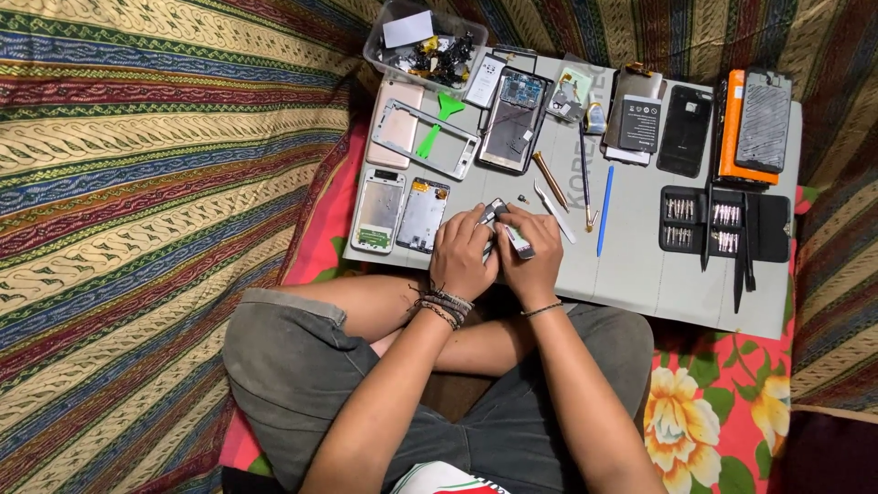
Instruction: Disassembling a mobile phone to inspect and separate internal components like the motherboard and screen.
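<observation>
hands meet at the grey mat's near edge: left hand and right hand both clamp a small phone part. bare mat lies rightward. clear tub of scrap parts sits beyond, leftward.

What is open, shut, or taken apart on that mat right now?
Left hand: closed around a small phone part.
Right hand: gripping the same part.
Plastic tub: open, holding small parts.
Bit case: open, flat on the grey mat.
Silver frame: bare, lying across a pink phone.
Black phone: back off, insides showing.
Blue tool: lying loose.
</observation>
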